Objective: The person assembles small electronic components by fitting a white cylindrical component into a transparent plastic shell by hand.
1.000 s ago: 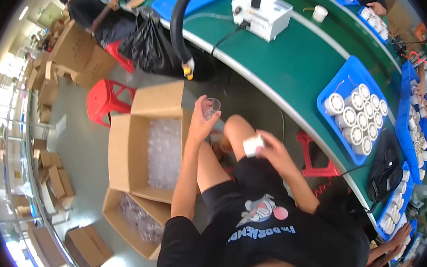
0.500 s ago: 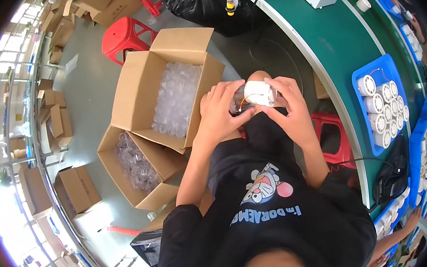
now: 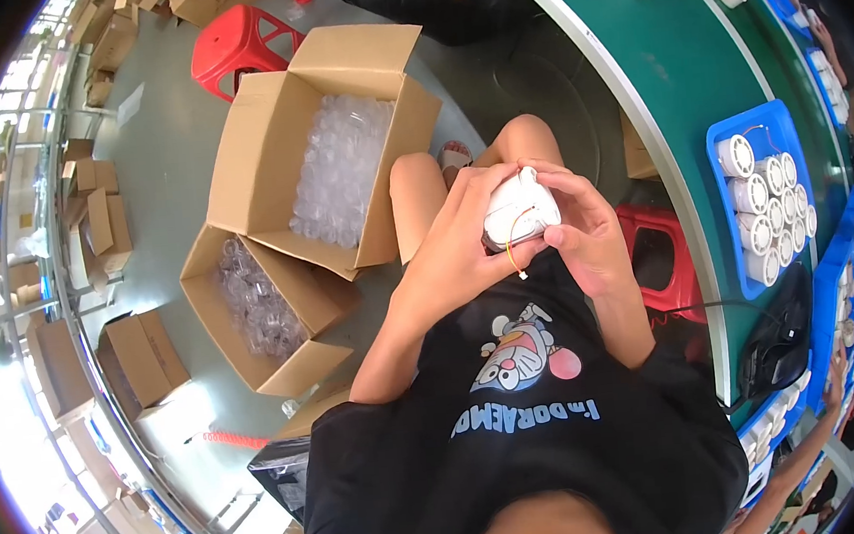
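Between both hands, above my lap, is a white cylindrical housing [image 3: 521, 211] with a thin orange-yellow wire [image 3: 512, 250]. The wire hangs down toward me and ends in a small white connector. My left hand [image 3: 456, 233] is closed round the housing's left side, its thumb along the near side. My right hand [image 3: 590, 232] has its fingers and thumb against the right side. A dark edge shows below the housing by my left fingers; what it belongs to is mostly hidden.
On the left, an open carton [image 3: 263, 159] holds clear plastic cups; a smaller carton [image 3: 213, 294] holds clear plastic parts. At right, a blue tray [image 3: 720, 133] of similar white housings stands on the green worktable [image 3: 653, 78]. Red stools [image 3: 234, 43] and a coworker's forearm [image 3: 798, 454] also show.
The housing has turned and tilted, and its wire now hangs nearer me. My left hand has moved in round it. The clear, dark-looking piece earlier seen by my left fingers is now mostly hidden.
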{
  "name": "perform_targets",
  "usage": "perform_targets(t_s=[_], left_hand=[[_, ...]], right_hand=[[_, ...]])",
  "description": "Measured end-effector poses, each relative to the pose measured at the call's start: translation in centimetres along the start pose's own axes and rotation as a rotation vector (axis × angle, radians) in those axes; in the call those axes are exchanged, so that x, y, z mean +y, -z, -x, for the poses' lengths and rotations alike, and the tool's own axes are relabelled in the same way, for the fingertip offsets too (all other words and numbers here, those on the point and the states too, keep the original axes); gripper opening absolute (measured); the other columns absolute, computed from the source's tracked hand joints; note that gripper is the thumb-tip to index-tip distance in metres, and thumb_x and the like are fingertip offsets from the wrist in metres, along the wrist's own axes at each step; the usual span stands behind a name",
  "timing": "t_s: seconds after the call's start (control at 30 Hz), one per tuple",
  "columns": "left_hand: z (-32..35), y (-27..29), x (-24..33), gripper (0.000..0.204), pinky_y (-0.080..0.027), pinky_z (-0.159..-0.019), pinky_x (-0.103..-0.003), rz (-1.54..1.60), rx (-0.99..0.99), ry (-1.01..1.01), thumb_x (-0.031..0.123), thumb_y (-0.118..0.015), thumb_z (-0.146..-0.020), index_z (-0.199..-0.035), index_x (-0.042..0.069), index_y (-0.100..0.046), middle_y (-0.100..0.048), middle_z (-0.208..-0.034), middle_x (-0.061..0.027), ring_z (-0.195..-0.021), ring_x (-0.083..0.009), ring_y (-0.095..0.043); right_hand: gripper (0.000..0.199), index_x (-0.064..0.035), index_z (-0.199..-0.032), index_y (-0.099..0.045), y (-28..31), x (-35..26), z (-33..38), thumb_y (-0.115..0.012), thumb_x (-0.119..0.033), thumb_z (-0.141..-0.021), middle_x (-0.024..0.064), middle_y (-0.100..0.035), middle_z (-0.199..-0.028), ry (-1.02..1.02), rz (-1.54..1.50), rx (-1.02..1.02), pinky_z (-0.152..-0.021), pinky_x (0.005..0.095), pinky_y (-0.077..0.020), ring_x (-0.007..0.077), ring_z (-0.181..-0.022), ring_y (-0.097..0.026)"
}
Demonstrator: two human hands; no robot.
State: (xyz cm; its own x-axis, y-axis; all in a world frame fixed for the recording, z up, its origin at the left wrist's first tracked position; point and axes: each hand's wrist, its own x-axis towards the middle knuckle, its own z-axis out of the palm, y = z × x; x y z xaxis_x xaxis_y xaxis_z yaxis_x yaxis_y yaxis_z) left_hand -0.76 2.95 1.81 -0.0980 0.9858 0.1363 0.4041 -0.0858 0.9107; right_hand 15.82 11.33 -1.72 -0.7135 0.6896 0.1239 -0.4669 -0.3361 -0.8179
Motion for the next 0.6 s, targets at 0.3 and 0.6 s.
perform_targets(t_s=[0.3, 0.6], left_hand=[[1.2, -0.8, -0.8, 0.068, -0.046, -0.092, -0.038, 0.045, 0.048, 0.078, 0.020, -0.078, -0.077, -0.133, 0.003, -0.042, -0.050, -0.119, -0.0169, -0.109, -0.0327, -0.054], [1.0, -2.4, -2.2, 0.064, -0.046, -0.090, -0.037, -0.013, 0.155, 0.069, 0.024, -0.077, -0.080, -0.129, 0.000, -0.044, -0.052, -0.119, -0.0177, -0.108, -0.0310, -0.056]], right_hand=[[0.048, -0.0010, -0.128, -0.056, 0.0, 0.5, 0.4, -0.068, 0.002, -0.081, 0.0164, -0.042, -0.146, -0.155, -0.171, 0.032, -0.112, 0.0393, -0.0338, 0.0260, -0.134, -0.041], [0.050, -0.0003, -0.134, -0.050, -0.8, 1.7, 0.6, -0.065, 0.000, -0.086, 0.0176, -0.031, -0.153, -0.049, 0.154, 0.004, -0.111, 0.0374, -0.0315, 0.0247, -0.137, -0.037]])
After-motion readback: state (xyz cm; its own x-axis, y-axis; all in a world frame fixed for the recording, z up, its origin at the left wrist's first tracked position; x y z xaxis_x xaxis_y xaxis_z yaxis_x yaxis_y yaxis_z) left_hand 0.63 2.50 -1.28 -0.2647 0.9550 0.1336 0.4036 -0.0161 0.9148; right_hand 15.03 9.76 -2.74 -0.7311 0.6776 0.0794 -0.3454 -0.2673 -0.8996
